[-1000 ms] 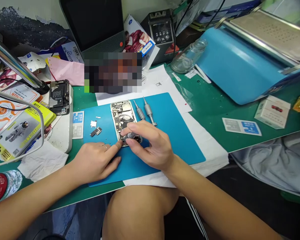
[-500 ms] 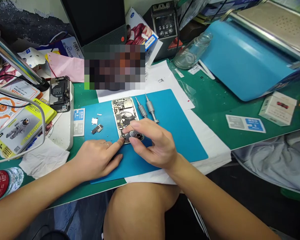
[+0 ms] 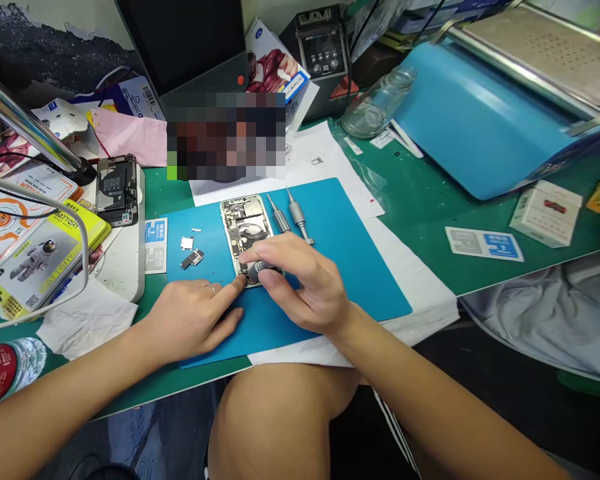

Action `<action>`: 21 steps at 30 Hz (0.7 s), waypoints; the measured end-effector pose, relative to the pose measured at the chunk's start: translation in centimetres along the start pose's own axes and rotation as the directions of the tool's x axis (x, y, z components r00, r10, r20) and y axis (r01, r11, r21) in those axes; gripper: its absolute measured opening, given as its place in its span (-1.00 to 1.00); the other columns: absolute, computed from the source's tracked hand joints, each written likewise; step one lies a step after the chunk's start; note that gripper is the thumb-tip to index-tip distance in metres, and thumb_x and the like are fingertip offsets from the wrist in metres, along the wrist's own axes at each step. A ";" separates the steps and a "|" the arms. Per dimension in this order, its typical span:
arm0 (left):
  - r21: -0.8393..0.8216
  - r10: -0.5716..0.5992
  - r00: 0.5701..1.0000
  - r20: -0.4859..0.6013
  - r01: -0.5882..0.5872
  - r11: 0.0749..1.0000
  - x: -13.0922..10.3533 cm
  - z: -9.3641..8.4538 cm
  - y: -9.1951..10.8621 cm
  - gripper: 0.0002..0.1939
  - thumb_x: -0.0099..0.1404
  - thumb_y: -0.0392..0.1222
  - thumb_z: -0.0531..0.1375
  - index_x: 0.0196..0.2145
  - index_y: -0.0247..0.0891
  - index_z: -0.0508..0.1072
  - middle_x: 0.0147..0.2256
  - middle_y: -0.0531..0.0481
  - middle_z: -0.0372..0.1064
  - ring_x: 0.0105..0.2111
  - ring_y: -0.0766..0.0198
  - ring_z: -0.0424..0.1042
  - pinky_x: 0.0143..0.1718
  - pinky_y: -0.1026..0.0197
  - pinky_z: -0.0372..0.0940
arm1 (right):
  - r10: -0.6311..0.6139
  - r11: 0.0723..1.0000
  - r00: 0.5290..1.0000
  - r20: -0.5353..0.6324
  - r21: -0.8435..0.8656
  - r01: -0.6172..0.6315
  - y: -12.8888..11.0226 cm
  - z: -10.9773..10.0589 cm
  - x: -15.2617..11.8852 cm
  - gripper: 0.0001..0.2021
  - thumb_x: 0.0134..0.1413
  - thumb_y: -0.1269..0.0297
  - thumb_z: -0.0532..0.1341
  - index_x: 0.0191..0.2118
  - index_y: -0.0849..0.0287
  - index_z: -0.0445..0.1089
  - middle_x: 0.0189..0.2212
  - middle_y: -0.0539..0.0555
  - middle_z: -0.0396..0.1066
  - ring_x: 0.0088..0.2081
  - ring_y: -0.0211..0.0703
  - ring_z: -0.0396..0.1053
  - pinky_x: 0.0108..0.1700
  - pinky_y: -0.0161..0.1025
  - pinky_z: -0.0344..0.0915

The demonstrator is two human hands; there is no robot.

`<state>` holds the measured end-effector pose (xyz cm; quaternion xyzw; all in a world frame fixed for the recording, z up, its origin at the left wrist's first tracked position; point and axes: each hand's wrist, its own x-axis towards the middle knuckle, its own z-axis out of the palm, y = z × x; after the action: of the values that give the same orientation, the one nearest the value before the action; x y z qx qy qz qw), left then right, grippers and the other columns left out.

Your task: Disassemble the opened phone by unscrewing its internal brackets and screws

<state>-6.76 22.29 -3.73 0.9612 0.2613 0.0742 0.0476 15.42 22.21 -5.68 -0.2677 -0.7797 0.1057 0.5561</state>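
Observation:
An opened smartphone (image 3: 236, 230), its inner parts exposed, lies on the blue mat (image 3: 375, 267). My right hand (image 3: 305, 283) pinches a small grey screwdriver (image 3: 260, 268) between thumb and fingers, over the phone's lower end. The screwdriver's tip is hidden. My left hand (image 3: 200, 313) rests on the mat with its index fingertip at the phone's lower left corner and its thumb apart. Two more grey screwdrivers (image 3: 279, 215) lie right of the phone. To its left are a silver metal shield (image 3: 187, 243), a dark small part (image 3: 193, 259) and tiny screws.
Left, another opened phone (image 3: 116, 190) sits on a white device near a yellow battery box (image 3: 45, 250) and a lamp pole. A glass jar (image 3: 377, 103), a blue-covered machine (image 3: 445, 127) and a small white box (image 3: 545, 213) stand right. White paper lies under the mat.
The view has shifted slightly, moving the scene a little left. Both hands keep nearly the same places at the phone, and the right still holds the screwdriver.

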 end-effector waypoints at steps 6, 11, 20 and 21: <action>0.005 0.007 1.000 -0.020 -0.007 1.000 0.1 0.1 0.0 -0.66 0.56 -0.06 -0.01 0.08 -0.32 0.38 -0.44 0.02 0.51 -0.47 0.19 0.52 -0.54 0.19 0.25 | 0.044 0.999 0.999 -0.011 0.025 -0.044 0.1 0.2 -0.2 -0.43 0.24 0.56 0.20 0.30 -0.02 0.25 -0.19 0.06 0.60 -0.26 -0.14 0.55 -0.20 -0.11 0.55; -0.003 0.011 0.999 -0.030 -0.011 1.000 0.1 0.0 0.1 -0.66 0.55 -0.07 0.01 0.09 -0.34 0.39 -0.43 0.02 0.52 -0.46 0.18 0.53 -0.56 0.18 0.23 | 0.052 0.997 0.998 -0.037 0.051 -0.050 0.4 0.4 -0.4 -0.46 0.26 0.51 0.24 0.30 -0.01 0.26 -0.10 0.09 0.60 -0.28 -0.15 0.54 -0.21 -0.11 0.52; 0.002 0.006 0.999 -0.032 -0.006 1.000 0.3 0.0 0.1 -0.64 0.56 -0.06 0.00 0.11 -0.33 0.38 -0.42 0.02 0.52 -0.45 0.20 0.54 -0.52 0.20 0.22 | 0.046 0.999 0.999 -0.008 0.020 -0.046 0.1 -0.1 -0.4 -0.43 0.29 0.51 0.18 0.33 -0.09 0.21 -0.04 0.07 0.61 -0.17 -0.10 0.60 -0.14 -0.06 0.55; 0.009 0.006 1.000 -0.025 -0.005 1.000 0.3 0.0 0.1 -0.64 0.56 -0.06 0.01 0.11 -0.33 0.38 -0.42 0.02 0.52 -0.45 0.20 0.53 -0.52 0.19 0.22 | 0.046 0.999 0.999 -0.018 0.029 -0.045 0.1 0.0 -0.5 -0.42 0.28 0.52 0.19 0.33 -0.09 0.22 -0.04 0.07 0.61 -0.20 -0.11 0.59 -0.15 -0.07 0.55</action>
<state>-6.49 22.33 -3.68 0.9611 0.2596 0.0852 0.0398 15.58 22.07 -6.12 -0.2783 -0.7666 0.1269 0.5646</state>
